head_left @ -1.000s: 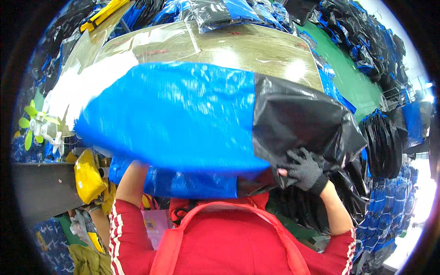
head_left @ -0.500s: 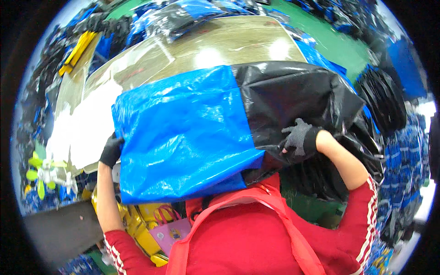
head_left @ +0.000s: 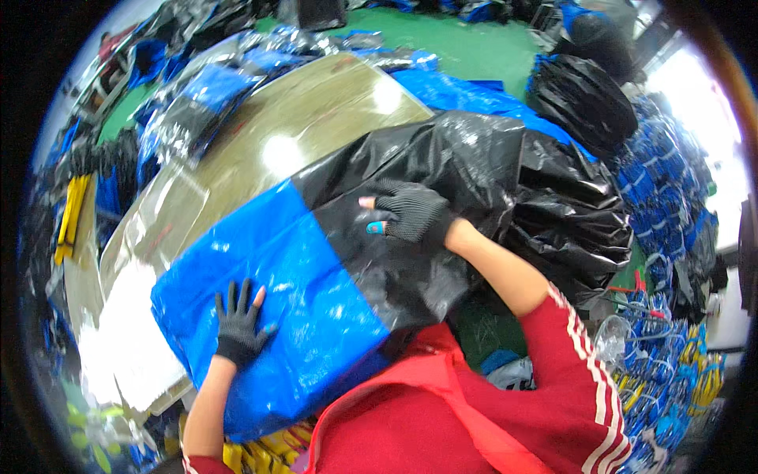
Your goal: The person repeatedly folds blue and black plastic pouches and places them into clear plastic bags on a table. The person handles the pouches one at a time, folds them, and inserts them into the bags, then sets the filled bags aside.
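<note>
A large bag, half shiny blue and half black, lies across the near side of the table. My left hand, in a dark glove with some fingertips bare, rests flat on the blue part with its fingers spread. My right hand, gloved the same way, lies on the black part. Its fingers point left and look stretched out; something light blue covers one fingertip. Neither hand grips the material. Black folds of sheeting bunch up to the right of the bag.
The table has a glossy wood-look top. Clear-wrapped blue and black packages line its far left edge. Blue sheeting hangs at its far right. Bundled blue stacks stand right, a small fan lower left.
My left hand has moved from the bag's left edge onto its blue face. My right hand has slid left across the black part. The view has turned to the right.
</note>
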A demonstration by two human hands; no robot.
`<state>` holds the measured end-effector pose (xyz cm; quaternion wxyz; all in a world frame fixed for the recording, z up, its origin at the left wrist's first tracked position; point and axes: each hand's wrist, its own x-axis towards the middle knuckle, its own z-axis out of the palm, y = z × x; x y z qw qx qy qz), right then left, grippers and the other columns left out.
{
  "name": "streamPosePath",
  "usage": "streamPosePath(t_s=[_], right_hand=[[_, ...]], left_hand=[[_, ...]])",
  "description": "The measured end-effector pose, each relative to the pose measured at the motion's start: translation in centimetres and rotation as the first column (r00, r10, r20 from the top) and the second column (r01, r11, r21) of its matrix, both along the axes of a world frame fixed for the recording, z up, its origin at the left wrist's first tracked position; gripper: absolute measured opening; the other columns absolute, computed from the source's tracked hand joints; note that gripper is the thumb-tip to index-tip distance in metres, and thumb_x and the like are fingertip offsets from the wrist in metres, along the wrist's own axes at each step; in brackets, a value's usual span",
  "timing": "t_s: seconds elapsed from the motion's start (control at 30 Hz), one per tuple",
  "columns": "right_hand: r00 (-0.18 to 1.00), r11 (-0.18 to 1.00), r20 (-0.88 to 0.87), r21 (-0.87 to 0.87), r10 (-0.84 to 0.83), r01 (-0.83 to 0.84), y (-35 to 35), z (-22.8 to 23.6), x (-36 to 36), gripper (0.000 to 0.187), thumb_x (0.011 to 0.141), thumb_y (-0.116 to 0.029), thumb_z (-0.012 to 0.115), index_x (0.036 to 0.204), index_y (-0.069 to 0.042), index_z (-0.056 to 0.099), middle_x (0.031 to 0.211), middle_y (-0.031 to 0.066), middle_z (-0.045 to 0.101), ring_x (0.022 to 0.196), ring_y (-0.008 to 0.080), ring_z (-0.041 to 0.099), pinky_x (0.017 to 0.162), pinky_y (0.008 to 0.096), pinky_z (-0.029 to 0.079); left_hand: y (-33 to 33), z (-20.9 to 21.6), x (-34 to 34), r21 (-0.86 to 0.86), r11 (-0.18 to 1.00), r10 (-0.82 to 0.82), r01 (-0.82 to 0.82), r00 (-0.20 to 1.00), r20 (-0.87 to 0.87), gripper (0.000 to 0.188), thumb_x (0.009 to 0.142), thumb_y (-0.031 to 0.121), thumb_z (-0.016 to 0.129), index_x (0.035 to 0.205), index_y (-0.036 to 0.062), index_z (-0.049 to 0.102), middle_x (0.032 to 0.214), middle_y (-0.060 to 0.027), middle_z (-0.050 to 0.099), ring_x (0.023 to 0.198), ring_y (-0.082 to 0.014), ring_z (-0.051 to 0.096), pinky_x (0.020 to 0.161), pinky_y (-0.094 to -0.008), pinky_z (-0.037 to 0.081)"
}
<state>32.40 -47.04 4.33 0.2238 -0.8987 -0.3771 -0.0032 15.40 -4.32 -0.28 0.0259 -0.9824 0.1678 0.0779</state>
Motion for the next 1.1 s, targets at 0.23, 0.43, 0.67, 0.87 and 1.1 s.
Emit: streamPosePath(t_s=[0.23,0.43,0.67,0.87,1.1], right_hand=[[0.621,0.583,-0.365,0.221,-0.694,0.782,-9.0,6.4,-1.8,0.068,0.088,-0.050,0.063,0.133,0.000,0.047,0.129,0.0203,0.057,0.116,0.0303,0.056,0.099,0.0390,0.044],[0.983,0.648,-0.177,0.744,-0.044,0.163,-1.2,5.8,-1.4,0.064,0.096,-0.044,0.053,0.143,-0.003,0.040,0.139,0.0198,0.049,0.130,0.0305,0.046,0.109,0.0362,0.032],[0.961,0.827,-0.060,0.498,-0.269,0.262,-9.3,-0.4,8.6,0.025,0.089,-0.019,0.057,0.099,0.000,0.069,0.098,0.0154,0.070,0.097,0.0280,0.065,0.090,0.0377,0.049],[0.822,0.822,0.017,0.060,-0.569,0.567,-15.6,-4.6,11.1,0.025,0.086,-0.021,0.064,0.098,0.001,0.069,0.099,0.0170,0.070,0.094,0.0288,0.066,0.088,0.0393,0.049],[0.318,0.240,-0.226,0.313,-0.921,0.919,-17.6,-2.8,0.8,0.045,0.081,-0.036,0.073,0.109,-0.002,0.064,0.108,0.0203,0.068,0.102,0.0348,0.064,0.091,0.0430,0.048]], left_hand=[[-5.8,3.8,3.4,-0.390,0.919,0.039,-0.054,0.998,-0.048,0.085,0.081,0.050,0.068,0.145,0.0056,0.035,0.147,-0.0254,0.037,0.136,-0.0416,0.035,0.114,-0.0516,0.022],[-23.8,6.9,9.2,-0.809,0.585,0.049,0.057,0.993,0.106,0.088,0.079,0.049,0.073,0.142,-0.0008,0.036,0.115,-0.0268,0.060,0.096,-0.0448,0.062,0.087,-0.0437,0.048],[-27.0,7.4,10.0,-0.791,0.536,-0.070,0.296,0.949,0.307,0.038,0.087,0.017,0.057,0.121,0.0017,0.060,0.124,-0.0208,0.057,0.118,-0.0403,0.052,0.103,-0.0471,0.037],[-29.8,4.8,11.0,-0.496,0.683,-0.581,0.536,0.810,0.076,0.038,0.085,0.034,0.058,0.109,0.0039,0.064,0.125,-0.0216,0.055,0.130,-0.0408,0.041,0.108,-0.0635,0.022],[-24.9,4.7,16.6,-0.626,0.666,-0.269,0.406,0.913,0.306,0.059,0.088,0.042,0.063,0.135,0.0069,0.051,0.138,-0.0283,0.045,0.133,-0.0435,0.039,0.110,-0.0460,0.032]])
